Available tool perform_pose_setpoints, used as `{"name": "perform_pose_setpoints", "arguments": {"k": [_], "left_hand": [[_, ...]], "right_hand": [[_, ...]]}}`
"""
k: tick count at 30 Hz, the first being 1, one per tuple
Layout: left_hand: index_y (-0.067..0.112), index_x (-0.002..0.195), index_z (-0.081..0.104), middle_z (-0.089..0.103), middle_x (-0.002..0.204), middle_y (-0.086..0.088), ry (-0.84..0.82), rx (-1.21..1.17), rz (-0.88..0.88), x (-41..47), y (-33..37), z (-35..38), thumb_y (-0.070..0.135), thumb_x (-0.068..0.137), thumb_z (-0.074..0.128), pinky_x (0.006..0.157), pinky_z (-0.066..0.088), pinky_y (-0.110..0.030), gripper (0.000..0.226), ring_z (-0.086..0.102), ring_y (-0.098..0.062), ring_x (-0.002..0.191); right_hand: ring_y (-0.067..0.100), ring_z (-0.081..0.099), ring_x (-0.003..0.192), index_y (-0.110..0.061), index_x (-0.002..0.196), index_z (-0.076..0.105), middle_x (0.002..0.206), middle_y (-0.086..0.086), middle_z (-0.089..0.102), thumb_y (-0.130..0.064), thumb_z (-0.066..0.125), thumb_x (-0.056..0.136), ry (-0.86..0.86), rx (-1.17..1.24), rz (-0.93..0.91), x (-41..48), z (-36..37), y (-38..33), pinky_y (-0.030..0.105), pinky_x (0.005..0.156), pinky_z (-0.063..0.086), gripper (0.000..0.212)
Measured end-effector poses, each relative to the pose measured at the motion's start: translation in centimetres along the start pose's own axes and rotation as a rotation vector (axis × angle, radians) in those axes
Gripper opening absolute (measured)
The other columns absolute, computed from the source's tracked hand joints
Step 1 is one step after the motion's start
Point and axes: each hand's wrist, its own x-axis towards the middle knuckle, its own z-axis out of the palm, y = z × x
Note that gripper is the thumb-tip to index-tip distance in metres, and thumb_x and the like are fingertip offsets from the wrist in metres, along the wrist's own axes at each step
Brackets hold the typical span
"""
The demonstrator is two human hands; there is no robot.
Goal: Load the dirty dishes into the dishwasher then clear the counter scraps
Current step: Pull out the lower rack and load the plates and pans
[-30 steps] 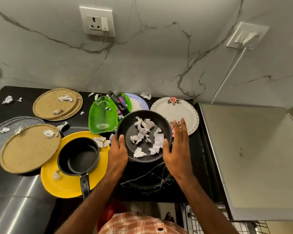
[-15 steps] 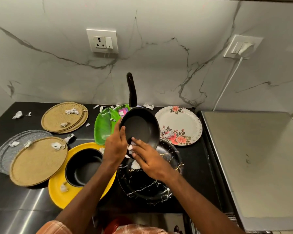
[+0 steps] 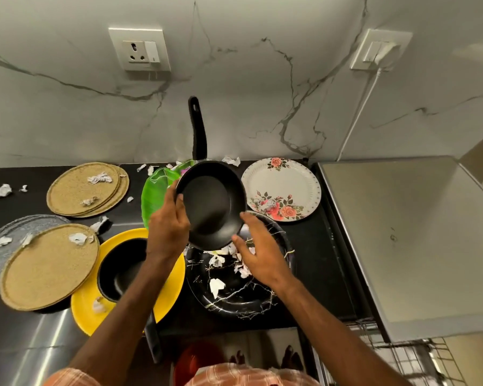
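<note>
My left hand (image 3: pixel 168 222) grips the rim of a black frying pan (image 3: pixel 211 203), tilted up with its handle pointing at the wall and its inside empty. My right hand (image 3: pixel 258 253) hovers with relaxed fingers beside the pan's lower right edge, holding nothing. Under the pan lies a black marbled plate (image 3: pixel 236 298) with several white paper scraps (image 3: pixel 216 285) on it. A black saucepan (image 3: pixel 122 267) sits on a yellow plate (image 3: pixel 135 274) to the left. A floral white plate (image 3: pixel 282 188) and a green leaf-shaped plate (image 3: pixel 155 192) lie further back.
Round woven mats (image 3: pixel 48 266) (image 3: pixel 87 188) and a grey mat (image 3: pixel 0 247) lie at the left, strewn with paper scraps (image 3: pixel 3 190). A metal dishwasher top (image 3: pixel 407 235) stands to the right, with a wire rack (image 3: pixel 402 360) below. Marble wall with sockets behind.
The pan was lifted off the counter and tipped up; its paper scraps fell onto the marbled plate. My right hand has drawn back from the pan's inside to its lower right edge.
</note>
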Motion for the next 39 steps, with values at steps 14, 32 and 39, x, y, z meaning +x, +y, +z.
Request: {"name": "perform_pose_setpoints", "arguments": {"k": [14, 32, 39], "left_hand": [[0.028, 0.135, 0.061, 0.058, 0.140, 0.009, -0.287, -0.135, 0.207, -9.8, 9.0, 6.9, 0.031, 0.108, 0.044, 0.103, 0.042, -0.012, 0.032, 0.050, 0.000, 0.131], [0.041, 0.118, 0.069, 0.071, 0.116, 0.024, -1.206, 0.120, 1.255, -34.0, 25.3, 24.4, 0.032, 0.085, 0.055, 0.104, 0.044, -0.026, 0.037, 0.063, 0.000, 0.112], [0.033, 0.144, 0.044, 0.067, 0.124, 0.000, -1.590, 0.420, 0.937, -42.8, 27.9, 33.5, 0.039, 0.104, 0.043, 0.094, 0.052, -0.040, 0.040, 0.064, -0.024, 0.109]], "right_hand": [[0.024, 0.064, 0.126, -0.013, 0.146, 0.056, 0.138, 0.008, 0.066, -0.015, 0.059, 0.100, 0.526, 0.678, 0.510, -10.9, -11.4, 8.6, 0.051, 0.114, 0.046, 0.047], [0.030, 0.074, 0.083, -0.014, 0.110, 0.078, 0.098, 0.018, 0.078, -0.032, 0.046, 0.107, 0.512, 0.839, 0.818, -43.1, -34.5, 21.8, 0.036, 0.074, 0.057, 0.036], [0.024, 0.075, 0.091, -0.013, 0.125, 0.069, 0.112, 0.013, 0.074, -0.047, 0.047, 0.105, 0.797, 1.127, 0.885, -50.2, -33.3, 30.4, 0.031, 0.073, 0.062, 0.045]]}}
